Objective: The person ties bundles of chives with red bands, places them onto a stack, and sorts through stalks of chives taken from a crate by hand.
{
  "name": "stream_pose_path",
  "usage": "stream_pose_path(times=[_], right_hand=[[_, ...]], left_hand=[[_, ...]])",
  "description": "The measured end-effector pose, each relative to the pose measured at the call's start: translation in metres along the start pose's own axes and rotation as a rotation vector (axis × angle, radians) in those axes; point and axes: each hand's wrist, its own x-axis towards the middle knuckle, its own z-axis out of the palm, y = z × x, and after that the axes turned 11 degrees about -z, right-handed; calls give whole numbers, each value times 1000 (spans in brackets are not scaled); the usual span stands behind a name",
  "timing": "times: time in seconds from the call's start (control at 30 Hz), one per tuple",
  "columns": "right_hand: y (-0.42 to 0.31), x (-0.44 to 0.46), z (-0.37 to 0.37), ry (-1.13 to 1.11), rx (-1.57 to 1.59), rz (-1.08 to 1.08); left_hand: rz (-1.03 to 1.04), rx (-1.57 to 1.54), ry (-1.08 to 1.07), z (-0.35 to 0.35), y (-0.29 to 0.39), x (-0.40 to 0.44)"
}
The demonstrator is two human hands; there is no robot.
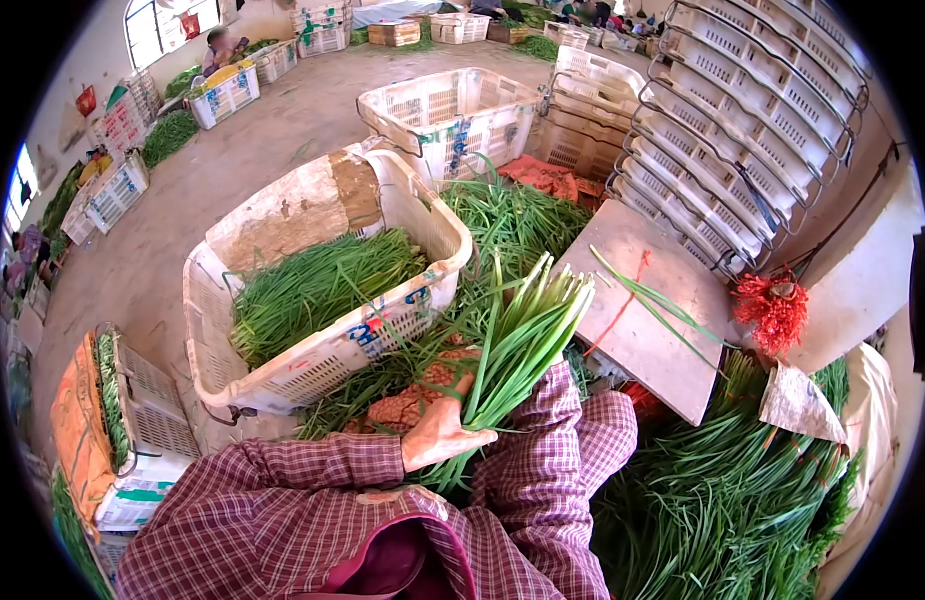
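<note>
My left hand (pixel 443 436) is closed around the lower part of a bunch of garlic chives (pixel 528 350), its pale stem ends pointing up and away from me. My right sleeve (pixel 551 415) reaches up to the bunch, but the hand itself is hidden behind the stalks. Just right of the bunch lies a flat board (pixel 643 245) with a red string (pixel 620 310) and a few loose stalks (pixel 673 309) on it. An orange-red mesh sack (pixel 423 393) shows under loose leaves beside my left hand.
Ahead on the left stands a white plastic crate (pixel 283 382) with chives (pixel 328 285) inside. A second crate (pixel 453 110) is behind it. Stacked crates (pixel 723 120) rise at right, above a red string bundle (pixel 771 308). Many chives (pixel 713 490) lie at lower right. People work farther off.
</note>
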Motion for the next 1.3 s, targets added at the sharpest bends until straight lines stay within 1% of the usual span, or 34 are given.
stream_pose_path(times=[0.1,0.13,0.17,0.23,0.27,0.3,0.37,0.43,0.5,0.57,0.63,0.7,0.73,0.8,0.83,0.9,0.93,0.97,1.03,1.1,1.13,1.17,1.2,1.23,1.3], right_hand=[[2,-1,6,47,-10,-83],[3,-2,7,53,-14,-102],[2,0,8,60,-17,-117],[2,3,9,67,-22,-140],[2,4,9,65,-23,-147],[1,4,9,71,-26,-153],[-1,4,9,64,-35,-161],[-3,4,10,50,-51,-160],[-4,5,11,25,-74,-156],[-6,2,10,-10,-93,-143],[-8,-1,14,-48,-121,-120],[-10,-4,13,-86,-156,-90],[-10,-6,11,-107,-175,-73],[-10,-9,7,-151,-217,-39],[-9,-9,6,-171,-234,-28],[-4,-8,1,-205,-261,-15],[7,0,-1,-238,-210,-71],[-2,-3,11,-191,-219,49],[-16,-11,41,-204,-219,-84],[-14,-16,60,-243,-89,-223],[-8,-14,58,-302,-77,-298],[-2,-12,56,-362,-67,-374],[-13,-18,66,-332,-276,-428],[-18,-20,70,-333,-277,-429],[-22,-22,74,-271,-282,-335]], left_hand=[[18,0,-52,4,-14,5],[-23,-98,-69,5,-17,3],[-23,-93,-75,3,-13,2],[-20,-85,-228,-3,-8,2],[-19,-210,-345,-6,-19,5],[-206,-76,-562,-27,12,3],[75,66,-480,-48,6,8],[-98,170,-648,-93,30,9],[-283,545,-478,-142,49,14],[-215,629,-237,-183,74,23],[-49,343,106,-191,105,18],[182,461,300,-206,119,29],[184,461,300,-211,126,35],[445,775,634,-217,137,42],[446,774,635,-213,140,42],[367,447,493,-194,147,45],[242,150,297,-178,144,44],[115,-144,101,-160,137,41],[84,-343,-140,-127,119,45],[97,-426,-104,-103,111,44],[212,-455,-52,-95,101,52],[212,-457,-50,-94,96,56],[188,-486,-13,-94,92,59],[165,-515,23,-94,89,61],[147,-542,32,-97,82,65]])
